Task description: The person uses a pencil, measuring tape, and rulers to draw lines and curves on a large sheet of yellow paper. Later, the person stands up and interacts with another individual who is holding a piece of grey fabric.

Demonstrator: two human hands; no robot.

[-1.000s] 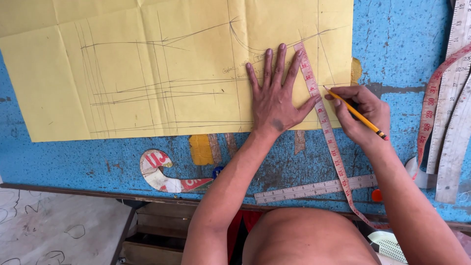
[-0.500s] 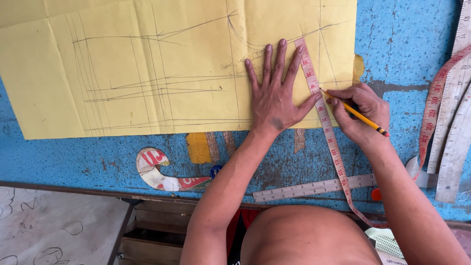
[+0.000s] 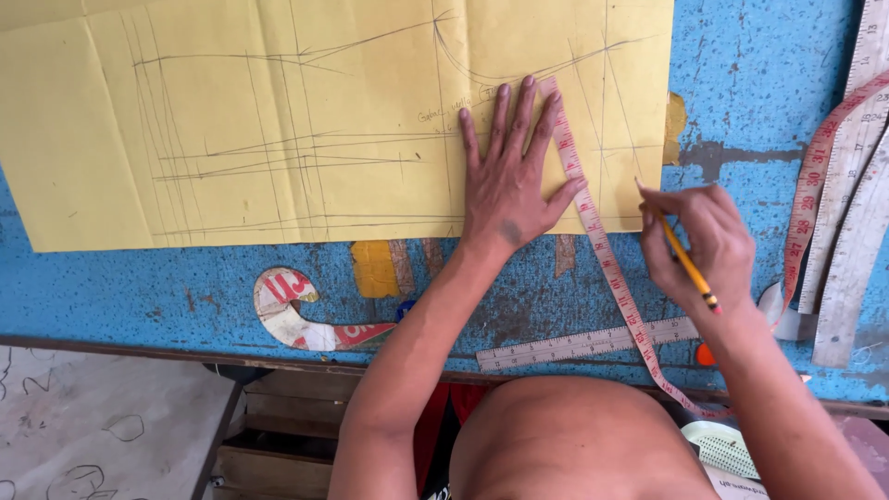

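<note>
**Now the pencil hand draws back from the tape edge**

Just lately the right hand (image 3: 699,245) sat close against the pink measuring tape (image 3: 602,245), the pencil tip at the tape's edge on the yellow paper (image 3: 306,120). Now that hand stands a little to the right of the tape, near the paper's lower right corner and partly over the blue table (image 3: 139,287). Its fingers are curled narrow around the yellow pencil (image 3: 683,252), whose point aims up and left toward the paper but appears to touch nothing. By my judgement the marking along the tape is paused rather than under way.

The left hand (image 3: 509,185) has not shifted: it lies flat and wide, fingers spread, pressing on the paper with its thumb against the tape. The tape runs from beside the fingertips diagonally down across the paper's bottom edge, over the table and past the table's near edge. Pencil lines and a curve already cross the sheet.

Near the table's front edge lies a grey metal ruler (image 3: 583,344), crossed by the tape. A red-and-white curved template (image 3: 296,315) lies left of the forearm. More tapes and rulers (image 3: 833,213) lie at the far right.
</note>
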